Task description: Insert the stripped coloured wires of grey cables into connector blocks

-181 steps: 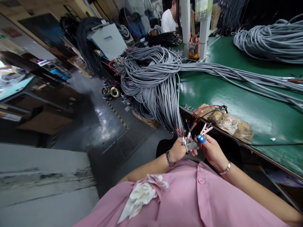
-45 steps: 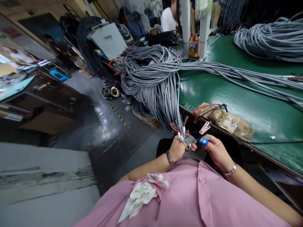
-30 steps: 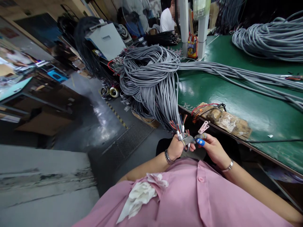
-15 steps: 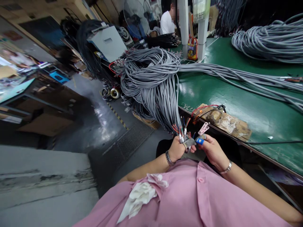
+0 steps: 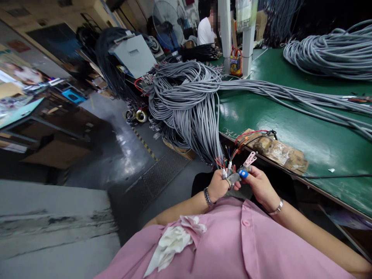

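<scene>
My left hand (image 5: 220,186) is closed round the ends of several grey cables (image 5: 205,130), whose white-sleeved tips and thin red, green and blue wires (image 5: 221,162) stick up above the fist. Grey covering wraps the thumb. My right hand (image 5: 259,186) is pinched close beside it, with blue tape (image 5: 243,173) on a finger; what its fingertips hold is too small to make out. A pink clip (image 5: 250,159) sticks up just above the right fingers.
A green table (image 5: 328,139) lies to the right, bearing a wooden block (image 5: 283,153), long grey cables and a large coil (image 5: 331,50). Across the back are a person in white (image 5: 205,31), a post and a fan (image 5: 166,25).
The coloured wires have shifted slightly, with a few now standing further right and apart from the rest. My right fingers have moved slightly left, closer to my left hand.
</scene>
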`<state>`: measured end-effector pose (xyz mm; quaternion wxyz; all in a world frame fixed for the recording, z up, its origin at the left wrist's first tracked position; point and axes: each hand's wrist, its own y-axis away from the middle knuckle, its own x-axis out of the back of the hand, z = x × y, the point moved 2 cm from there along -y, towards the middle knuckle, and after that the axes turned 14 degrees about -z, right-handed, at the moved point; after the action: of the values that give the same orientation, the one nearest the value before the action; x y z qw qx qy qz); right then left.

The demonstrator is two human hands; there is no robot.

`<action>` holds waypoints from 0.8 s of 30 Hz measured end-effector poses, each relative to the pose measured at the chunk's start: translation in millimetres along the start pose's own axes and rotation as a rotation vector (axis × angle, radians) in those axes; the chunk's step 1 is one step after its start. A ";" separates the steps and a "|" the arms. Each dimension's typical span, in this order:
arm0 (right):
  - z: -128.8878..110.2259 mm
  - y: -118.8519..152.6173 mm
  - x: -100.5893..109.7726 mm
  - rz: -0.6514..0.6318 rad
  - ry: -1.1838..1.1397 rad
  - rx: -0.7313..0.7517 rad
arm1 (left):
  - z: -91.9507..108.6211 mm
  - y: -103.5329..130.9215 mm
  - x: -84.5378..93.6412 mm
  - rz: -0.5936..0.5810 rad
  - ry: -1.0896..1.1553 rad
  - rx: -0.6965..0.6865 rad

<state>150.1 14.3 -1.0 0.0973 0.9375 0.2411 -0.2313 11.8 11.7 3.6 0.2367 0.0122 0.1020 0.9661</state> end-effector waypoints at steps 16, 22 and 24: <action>0.5 -17.0 42.1 0.144 0.032 0.119 | 15.1 -6.2 -8.6 0.026 0.288 -0.027; 4.1 -24.5 42.4 0.180 0.000 0.169 | 11.3 -14.3 -14.4 0.028 0.251 -0.009; 4.8 -27.4 41.3 0.118 -0.166 0.129 | 9.1 -14.8 -14.8 0.023 0.237 -0.010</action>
<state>166.6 53.4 -27.0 0.0699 0.9320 0.1613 -0.3171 32.3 19.4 9.9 0.2117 -0.1022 0.1245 0.9640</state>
